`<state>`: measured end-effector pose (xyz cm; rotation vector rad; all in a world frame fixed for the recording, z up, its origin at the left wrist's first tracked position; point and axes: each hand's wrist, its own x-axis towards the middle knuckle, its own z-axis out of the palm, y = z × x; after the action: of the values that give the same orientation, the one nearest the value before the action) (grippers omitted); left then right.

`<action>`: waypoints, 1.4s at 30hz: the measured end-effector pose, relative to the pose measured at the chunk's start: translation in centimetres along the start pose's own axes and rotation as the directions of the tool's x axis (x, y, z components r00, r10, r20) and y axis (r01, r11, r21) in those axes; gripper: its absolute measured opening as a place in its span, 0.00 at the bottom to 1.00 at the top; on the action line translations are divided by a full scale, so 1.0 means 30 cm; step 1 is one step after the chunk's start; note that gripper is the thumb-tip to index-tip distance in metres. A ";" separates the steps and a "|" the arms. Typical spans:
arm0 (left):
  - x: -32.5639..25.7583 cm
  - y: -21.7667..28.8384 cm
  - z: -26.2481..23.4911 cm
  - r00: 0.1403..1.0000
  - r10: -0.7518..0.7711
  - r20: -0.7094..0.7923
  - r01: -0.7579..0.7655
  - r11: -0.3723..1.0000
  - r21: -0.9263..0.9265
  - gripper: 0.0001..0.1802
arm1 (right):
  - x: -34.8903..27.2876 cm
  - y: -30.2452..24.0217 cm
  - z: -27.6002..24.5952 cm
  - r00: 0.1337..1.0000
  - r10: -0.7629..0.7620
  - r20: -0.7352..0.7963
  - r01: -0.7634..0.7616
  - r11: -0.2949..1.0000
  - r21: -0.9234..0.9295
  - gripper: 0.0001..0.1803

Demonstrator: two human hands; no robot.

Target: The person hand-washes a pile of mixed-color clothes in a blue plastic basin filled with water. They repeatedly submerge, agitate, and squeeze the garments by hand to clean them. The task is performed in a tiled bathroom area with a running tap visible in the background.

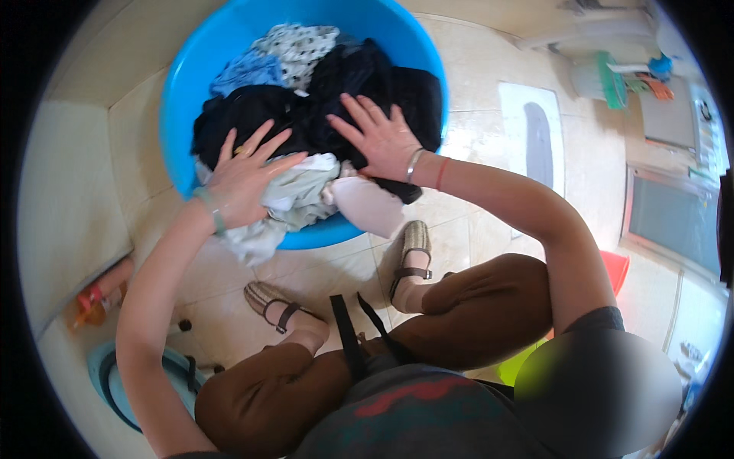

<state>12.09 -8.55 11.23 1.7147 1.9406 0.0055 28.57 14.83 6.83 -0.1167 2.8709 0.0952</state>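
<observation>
Dark shirt fabric with a red and teal print [428,417] fills the lower edge, above brown trousers [489,306] on widely bent knees. Beyond them, a large round bright-blue basin [172,130] holds a heap of laundry: black garments [352,73] across the middle, a white cloth with black dots [306,42] and a light-blue cloth [248,73] at the far side, a pale greenish-white cloth [302,199] and a pale pink cloth [367,205] draped over the near rim. The left hand [243,183] lies with fingers spread over the black and greenish-white fabric; the right hand [378,141], also spread and palm down, rests on the black pile. Around the basin runs a glossy beige tiled floor [474,199], meeting a cream wall [69,168] at left. To the right, a white rectangular panel with a long grey oval [535,138] lies on the floor, and a green-rimmed translucent bucket [608,80] is farther off. A grey-blue basin [107,375] is at lower left.
</observation>
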 end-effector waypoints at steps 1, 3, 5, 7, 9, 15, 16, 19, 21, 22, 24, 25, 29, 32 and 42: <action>-0.004 -0.024 -0.006 1.000 0.009 0.020 -0.007 0.992 -0.124 0.54 | 0.001 0.000 -0.004 1.000 -0.004 -0.004 0.004 1.000 0.005 0.60; -0.001 -0.020 -0.043 0.998 0.005 0.059 0.006 0.983 -0.183 0.54 | 0.004 0.000 0.000 1.000 -0.015 -0.011 0.016 0.999 0.029 0.60; 0.001 -0.012 -0.041 0.996 0.053 0.073 -0.046 0.994 -0.095 0.56 | -0.005 0.012 0.001 1.000 -0.021 0.003 0.021 0.999 0.027 0.61; 0.002 -0.002 -0.007 0.998 0.056 0.026 -0.057 0.997 0.045 0.58 | -0.001 0.007 -0.008 0.999 -0.047 -0.005 0.047 0.999 0.007 0.60; 0.009 -0.022 0.053 0.998 0.066 -0.017 -0.061 0.979 0.195 0.61 | 0.001 0.000 0.003 0.998 -0.055 -0.037 0.055 0.998 -0.003 0.59; 0.068 -0.055 0.178 0.971 0.135 -0.197 -0.078 0.959 0.273 0.38 | 0.014 -0.014 0.043 0.991 -0.099 -0.087 0.084 0.983 -0.161 0.48; 0.075 -0.076 0.189 0.980 0.124 -0.156 -0.066 0.941 0.332 0.39 | 0.031 -0.018 0.036 0.993 -0.111 -0.045 0.103 0.982 -0.157 0.48; 0.099 -0.100 0.195 0.993 0.085 -0.082 -0.055 0.949 0.310 0.40 | 0.049 -0.031 0.049 0.992 -0.123 -0.005 0.120 0.980 -0.161 0.49; 0.100 -0.103 0.199 0.993 0.086 -0.079 -0.062 0.961 0.268 0.41 | 0.051 -0.026 0.055 0.993 -0.121 0.003 0.120 0.980 -0.158 0.50; 0.102 -0.109 0.215 0.989 0.108 -0.105 -0.066 0.938 0.340 0.45 | 0.044 -0.022 0.057 0.993 -0.119 -0.005 0.117 0.982 -0.149 0.51; 0.094 -0.067 0.134 0.997 0.040 0.063 -0.056 0.957 0.283 0.53 | 0.038 -0.016 0.064 0.993 -0.117 -0.023 0.113 0.985 -0.127 0.52; 0.091 -0.056 0.091 0.992 0.026 0.125 -0.059 0.962 0.268 0.59 | 0.041 -0.014 0.066 0.995 -0.102 -0.007 0.101 0.990 -0.100 0.54; 0.110 -0.049 -0.084 0.919 0.032 0.393 -0.043 0.999 0.021 0.57 | 0.049 -0.007 0.015 0.991 -0.091 0.096 0.097 0.993 -0.060 0.58; 0.122 -0.062 -0.154 0.929 0.069 0.362 0.056 0.944 -0.324 0.53 | 0.046 -0.019 -0.013 0.993 -0.076 0.086 0.075 0.997 0.017 0.56; 0.233 -0.184 -0.033 0.854 -0.439 -0.278 0.368 0.889 -0.273 0.39 | 0.364 0.221 -0.115 0.958 0.017 -0.288 0.069 0.956 0.287 0.19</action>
<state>6.37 -2.82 7.41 1.1933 2.4232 0.3558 16.59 20.39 7.60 -0.1184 3.1299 -0.3867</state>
